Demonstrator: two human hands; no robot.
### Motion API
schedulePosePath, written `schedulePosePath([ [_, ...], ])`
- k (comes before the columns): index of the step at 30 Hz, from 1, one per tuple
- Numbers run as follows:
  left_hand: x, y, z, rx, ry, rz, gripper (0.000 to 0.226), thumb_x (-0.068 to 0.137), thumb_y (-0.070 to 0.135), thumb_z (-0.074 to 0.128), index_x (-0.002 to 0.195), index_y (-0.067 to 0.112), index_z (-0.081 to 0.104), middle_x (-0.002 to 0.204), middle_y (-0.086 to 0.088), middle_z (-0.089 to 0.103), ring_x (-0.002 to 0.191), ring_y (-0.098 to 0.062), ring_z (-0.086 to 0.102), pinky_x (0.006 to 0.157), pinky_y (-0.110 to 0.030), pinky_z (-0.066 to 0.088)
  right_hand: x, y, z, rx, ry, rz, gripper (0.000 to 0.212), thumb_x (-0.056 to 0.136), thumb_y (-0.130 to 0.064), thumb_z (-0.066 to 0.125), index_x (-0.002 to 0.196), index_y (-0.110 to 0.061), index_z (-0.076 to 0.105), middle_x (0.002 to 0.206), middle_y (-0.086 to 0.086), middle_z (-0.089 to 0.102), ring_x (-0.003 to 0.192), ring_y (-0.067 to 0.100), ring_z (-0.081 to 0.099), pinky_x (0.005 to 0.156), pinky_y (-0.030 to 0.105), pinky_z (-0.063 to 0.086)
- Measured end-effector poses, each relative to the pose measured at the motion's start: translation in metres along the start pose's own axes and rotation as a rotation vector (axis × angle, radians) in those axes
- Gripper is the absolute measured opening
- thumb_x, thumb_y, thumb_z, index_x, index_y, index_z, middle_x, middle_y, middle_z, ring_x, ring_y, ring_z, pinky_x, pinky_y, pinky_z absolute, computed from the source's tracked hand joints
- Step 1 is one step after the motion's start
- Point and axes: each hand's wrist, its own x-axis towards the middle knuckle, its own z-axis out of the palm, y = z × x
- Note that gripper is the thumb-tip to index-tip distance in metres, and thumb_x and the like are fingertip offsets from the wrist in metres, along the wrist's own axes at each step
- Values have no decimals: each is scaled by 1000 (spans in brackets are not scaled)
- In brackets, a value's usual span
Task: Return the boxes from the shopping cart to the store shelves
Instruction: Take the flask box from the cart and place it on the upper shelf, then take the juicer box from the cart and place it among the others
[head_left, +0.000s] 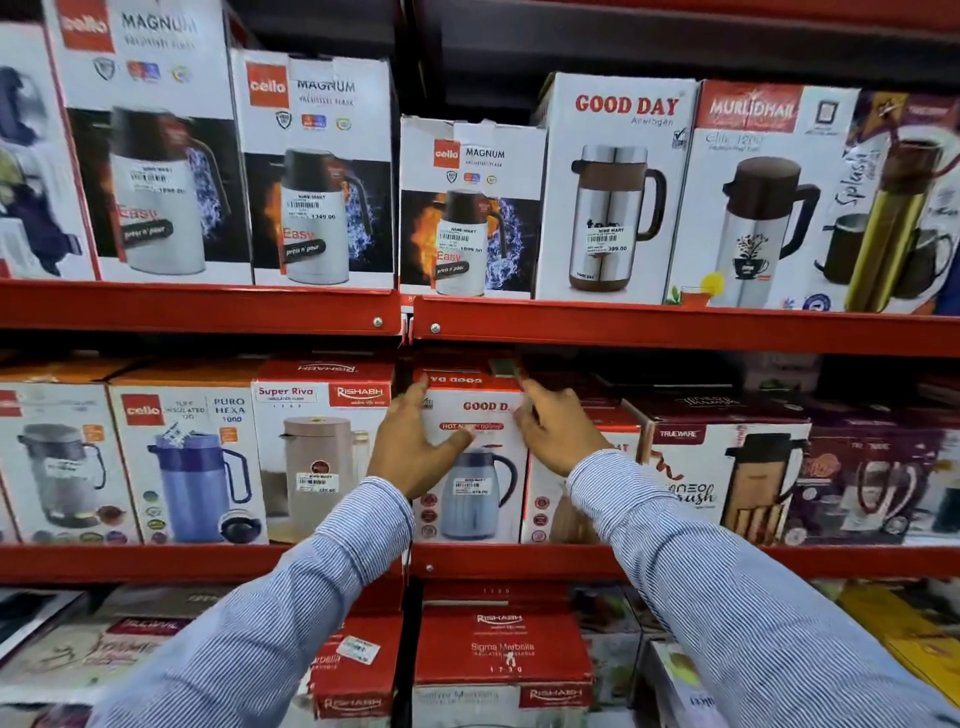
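Observation:
A white and red Good Day flask box (475, 467) with a blue jug pictured on it stands on the middle red shelf (519, 561), between a Rishabh Super Riva box (317, 447) and another white box to its right. My left hand (415, 441) lies flat against the box's upper left front, fingers spread. My right hand (556, 426) touches its upper right corner, fingers curled along the edge. Both arms wear blue striped sleeves. The shopping cart is not in view.
The top shelf (675, 327) carries Cello Magnum boxes (317, 171), a tall Good Day box (613, 192) and a Murlidhar box (753, 197). A Cello Puro Hexa box (187, 457) and Trueware boxes (727, 467) line the middle shelf. Red Rishabh boxes (501, 654) fill the bottom shelf.

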Motion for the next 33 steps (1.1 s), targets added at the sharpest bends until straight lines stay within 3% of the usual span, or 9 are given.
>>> schedulePosePath([
  [5,-8,-7,10,107,-11,78,90,81,33,72,152,14,20,150,-12,38,138,-27,39,112,-32,32,-1,5,6,-231,-90,-21,79,92,-44,42,150,-25,-8,146,13,42,134,35,32,113,46,31],
  [8,-18,-22,19,201,-10,138,89,83,39,68,153,23,16,164,-9,12,150,-25,16,117,-33,21,-16,14,10,-317,-27,-75,85,89,-45,46,150,-21,-7,157,10,25,142,37,21,117,49,24],
  [11,-43,-35,32,383,20,292,86,84,42,61,153,30,12,165,-6,-5,152,-29,4,119,-43,20,-49,27,21,-357,41,-93,85,86,-45,48,151,-19,-2,162,9,10,147,37,9,118,52,18],
  [15,-92,-47,59,618,-52,417,83,83,46,51,153,25,13,164,-15,4,151,-38,3,118,-61,19,-117,53,35,-370,98,-77,79,87,-46,44,151,-20,4,162,8,8,148,33,7,119,51,18],
  [20,-152,-71,107,686,-201,446,85,76,46,57,150,20,27,161,-17,18,148,-43,14,111,-68,25,-212,109,65,-347,-15,58,79,88,-47,42,151,-20,2,163,6,0,149,27,2,121,46,10],
  [25,-209,-91,160,675,-390,435,80,79,45,56,149,19,27,161,-17,21,148,-44,15,113,-68,21,-296,166,92,-304,-137,244,75,85,-41,48,150,-16,19,160,12,17,146,32,15,117,51,24],
  [28,-247,-104,196,609,-539,385,78,78,44,60,146,18,32,158,-17,29,146,-44,23,111,-64,27,-341,198,109,-232,-161,361,74,79,-33,55,145,-10,31,155,16,30,140,36,31,116,43,27],
  [31,-289,-120,232,493,-753,258,77,81,45,54,149,18,30,157,-12,32,145,-38,29,112,-57,35,-386,231,133,-115,-238,562,70,77,-31,52,142,-9,37,147,17,43,134,34,41,112,42,35],
  [33,-315,-130,258,411,-906,115,76,86,48,46,152,19,24,160,-7,27,147,-32,27,117,-48,30,-416,254,154,-9,-322,711,68,74,-34,47,137,-9,43,132,18,57,120,37,54,103,45,44],
])
